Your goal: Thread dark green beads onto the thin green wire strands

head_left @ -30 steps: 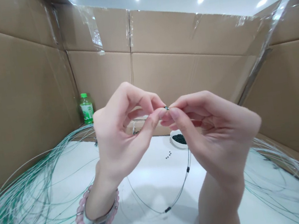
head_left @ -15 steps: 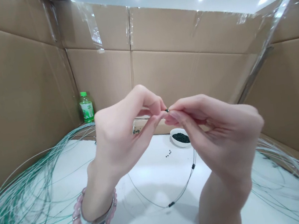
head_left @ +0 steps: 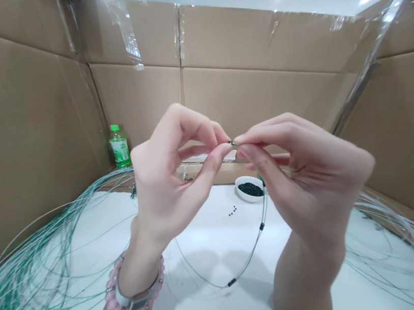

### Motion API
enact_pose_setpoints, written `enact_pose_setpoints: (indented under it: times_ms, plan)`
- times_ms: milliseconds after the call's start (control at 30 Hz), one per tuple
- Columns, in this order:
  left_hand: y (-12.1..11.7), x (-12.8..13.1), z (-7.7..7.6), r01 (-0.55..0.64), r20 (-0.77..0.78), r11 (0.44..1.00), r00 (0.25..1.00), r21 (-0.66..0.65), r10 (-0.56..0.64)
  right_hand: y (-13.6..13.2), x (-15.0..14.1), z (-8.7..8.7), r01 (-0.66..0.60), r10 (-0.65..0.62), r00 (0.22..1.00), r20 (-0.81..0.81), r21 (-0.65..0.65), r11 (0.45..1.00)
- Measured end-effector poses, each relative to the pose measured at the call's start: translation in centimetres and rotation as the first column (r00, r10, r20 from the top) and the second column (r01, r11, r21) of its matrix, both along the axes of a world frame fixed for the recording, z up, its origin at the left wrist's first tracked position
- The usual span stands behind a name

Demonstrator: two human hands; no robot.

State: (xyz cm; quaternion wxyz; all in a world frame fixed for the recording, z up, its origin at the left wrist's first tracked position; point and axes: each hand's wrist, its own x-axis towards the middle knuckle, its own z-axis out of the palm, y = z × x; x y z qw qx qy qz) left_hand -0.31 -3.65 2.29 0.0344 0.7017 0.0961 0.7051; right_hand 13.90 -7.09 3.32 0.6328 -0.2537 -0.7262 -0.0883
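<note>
Head view: left hand (head_left: 164,181), pink beaded bracelet (head_left: 112,295) at its wrist, and right hand (head_left: 310,176) raised above the white tabletop (head_left: 204,222), fingers (head_left: 222,153) of both pressed together on a tiny dark bead (head_left: 232,143) on a thin wire (head_left: 254,253), that fine pinch the step in hand, steady fingertip control called for. Below, a white bowl (head_left: 249,189) of dark beads, a few loose beads (head_left: 232,211) nearby, green-and-white wire bundles (head_left: 27,272) at left, a green-capped bottle (head_left: 119,149) against the cardboard wall (head_left: 33,123).
</note>
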Motion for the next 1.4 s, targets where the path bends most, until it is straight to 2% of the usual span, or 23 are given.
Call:
enact_pose_setpoints:
  times_ms: [167, 467, 633, 767, 833, 933, 1067, 1233, 1333, 1400]
  plan:
    - [0.0, 0.4, 0.0, -0.007, 0.071, 1.000, 0.997, -0.001, 0.007, 0.0, -0.2, -0.1, 0.007, -0.005, 0.998, -0.058, 0.041, 0.999]
    - [-0.2, 0.3, 0.1, 0.027, 0.042, 0.999, 0.999, -0.032, -0.025, 0.1, -0.4, -0.3, 0.035, -0.020, 0.993, -0.119, 0.125, 0.992]
    - [0.6, -0.1, 0.2, 0.159, -0.001, 0.978, 0.987, -0.138, -0.161, 0.1, -0.5, -0.2, 0.041, -0.031, 0.995, -0.091, 0.104, 0.994]
    - [1.6, -0.5, 0.3, 0.254, -0.037, 0.966, 0.966, -0.051, -0.256, 0.1, -0.7, -0.2, -0.005, 0.013, 0.996, -0.092, 0.089, 0.996]
    - [1.6, -0.4, 0.3, 0.239, 0.001, 0.970, 0.971, -0.043, -0.240, 0.1, -0.8, -0.2, 0.003, 0.006, 0.993, -0.121, 0.074, 0.997]
    - [0.9, -0.2, 0.2, 0.169, 0.093, 0.980, 0.983, -0.101, -0.160, 0.0, -0.8, -0.3, 0.017, -0.002, 0.985, -0.174, 0.086, 0.996]
    - [0.3, 0.0, 0.2, 0.123, 0.110, 0.983, 0.988, -0.138, -0.109, 0.1, -0.6, -0.4, 0.011, 0.007, 0.991, -0.135, 0.131, 0.991]
    - [0.4, -0.1, 0.3, 0.142, 0.112, 0.981, 0.986, -0.133, -0.127, -0.1, -0.4, -0.3, 0.018, -0.009, 0.998, -0.064, 0.135, 0.991]
    - [0.5, -0.1, 0.3, 0.208, 0.113, 0.970, 0.974, -0.129, -0.194, -0.2, -0.4, -0.2, 0.063, -0.059, 0.997, -0.045, 0.104, 0.993]
    - [0.6, -0.1, 0.3, 0.249, 0.094, 0.963, 0.966, -0.106, -0.239, -0.1, -0.4, -0.2, 0.049, -0.045, 0.998, -0.038, 0.113, 0.992]
